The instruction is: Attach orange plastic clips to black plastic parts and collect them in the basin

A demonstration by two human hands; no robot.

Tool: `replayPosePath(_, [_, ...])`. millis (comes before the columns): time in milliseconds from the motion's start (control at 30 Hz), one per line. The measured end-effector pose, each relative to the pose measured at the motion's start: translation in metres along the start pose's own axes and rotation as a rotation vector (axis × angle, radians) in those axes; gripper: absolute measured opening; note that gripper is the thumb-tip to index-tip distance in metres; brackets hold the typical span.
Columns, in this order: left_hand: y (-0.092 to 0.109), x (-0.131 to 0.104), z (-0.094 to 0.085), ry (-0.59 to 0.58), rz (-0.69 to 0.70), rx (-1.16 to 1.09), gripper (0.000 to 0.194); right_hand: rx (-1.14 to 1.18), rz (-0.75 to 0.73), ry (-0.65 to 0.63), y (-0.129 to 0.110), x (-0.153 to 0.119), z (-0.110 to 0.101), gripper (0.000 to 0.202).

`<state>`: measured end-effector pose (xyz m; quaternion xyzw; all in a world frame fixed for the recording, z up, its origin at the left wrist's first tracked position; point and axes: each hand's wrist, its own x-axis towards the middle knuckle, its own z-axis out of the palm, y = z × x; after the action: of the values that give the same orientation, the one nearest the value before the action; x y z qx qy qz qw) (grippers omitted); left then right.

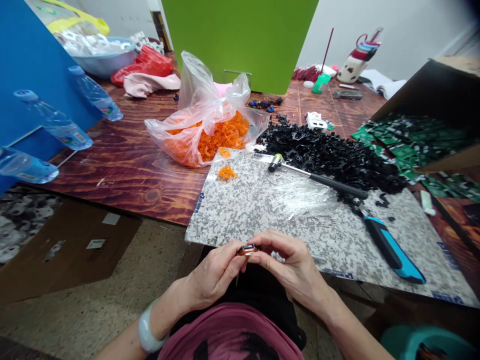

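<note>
Between my two hands, just off the front edge of the speckled board (232, 215), is a small orange-and-black plastic part (248, 249). My left hand (215, 272) pinches its left end with thumb and forefinger. The right end sits between the thumb and fingers of my right hand (290, 262). Its finer details are too small to make out. On the board lie a few loose orange pieces (227, 173), a small hammer (318, 177), a pile of thin clear strips (302, 197) and blue-black handled pliers (393, 250).
Behind the board are an open plastic bag of orange parts (221, 137) and a heap of black parts (330, 155). A box holding green circuit boards (420, 140) stands right. Water bottles (56, 122) line the left. A teal bucket (423, 342) is at lower right.
</note>
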<state>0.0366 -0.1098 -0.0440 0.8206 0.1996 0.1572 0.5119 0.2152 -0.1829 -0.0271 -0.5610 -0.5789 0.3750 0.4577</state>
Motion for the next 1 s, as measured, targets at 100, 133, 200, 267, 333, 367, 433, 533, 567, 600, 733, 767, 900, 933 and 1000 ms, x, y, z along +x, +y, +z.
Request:
replayPosePath(100, [-0.001,0.0001,-0.0001,-0.032,0.01,0.015,0.023,0.021,0.015,-0.02,0.0002,-0.0014,-0.0008,0.009])
replayPosePath(133, [-0.0012,0.0002,0.0,-0.04,0.015,0.017,0.024,0.02,0.02,-0.024,0.0,-0.0019,-0.0011,0.01])
replayPosePath(200, [-0.0013,0.0005,0.0003,-0.046,0.019,0.018,0.026,0.016,0.033,-0.034,-0.0003,-0.0026,-0.0017,0.01])
replayPosePath(267, [-0.0012,0.0005,0.0006,-0.043,0.019,0.02,0.026,0.011,0.045,-0.047,-0.0009,-0.0032,-0.0021,0.01])
replayPosePath(333, [-0.0012,0.0001,0.0011,-0.038,0.012,0.025,0.026,0.006,0.048,-0.06,-0.0017,-0.0037,-0.0021,0.009])
replayPosePath(367, [-0.0012,-0.0002,0.0014,-0.036,0.01,0.027,0.026,-0.001,0.044,-0.066,-0.0023,-0.004,-0.0021,0.008])
replayPosePath(433, [-0.001,-0.0009,0.0019,-0.03,0.008,0.027,0.026,-0.027,0.022,-0.071,-0.0038,-0.0046,-0.0019,0.007])
replayPosePath(533, [0.0003,-0.0013,0.0026,-0.033,0.016,0.013,0.025,-0.081,-0.025,-0.072,-0.0061,-0.0055,-0.0022,0.005])
replayPosePath(567, [0.0008,-0.0012,0.0028,-0.036,0.022,0.009,0.026,-0.095,-0.037,-0.073,-0.0066,-0.0058,-0.0024,0.004])
replayPosePath(600, [0.0013,-0.001,0.003,-0.035,0.033,0.008,0.027,-0.105,-0.048,-0.075,-0.007,-0.006,-0.0026,0.004])
replayPosePath(733, [0.0017,0.0,0.0039,-0.016,0.1,0.024,0.032,-0.11,-0.084,-0.074,-0.0071,-0.0068,-0.003,0.006])
replayPosePath(767, [0.0015,0.0002,0.0041,-0.014,0.109,0.031,0.034,-0.109,-0.094,-0.07,-0.0068,-0.007,-0.003,0.006])
replayPosePath(900, [0.0005,0.0018,0.0037,-0.012,0.112,0.066,0.037,-0.095,-0.123,-0.061,-0.0039,-0.0084,-0.0037,0.005])
replayPosePath(933, [0.0001,0.0025,0.0032,-0.012,0.119,0.073,0.038,-0.083,-0.131,-0.062,-0.0025,-0.0088,-0.0043,0.006])
replayPosePath(1000, [-0.0012,0.004,0.0022,-0.018,0.14,0.087,0.038,-0.053,-0.163,-0.053,0.0013,-0.0092,-0.0064,0.008])
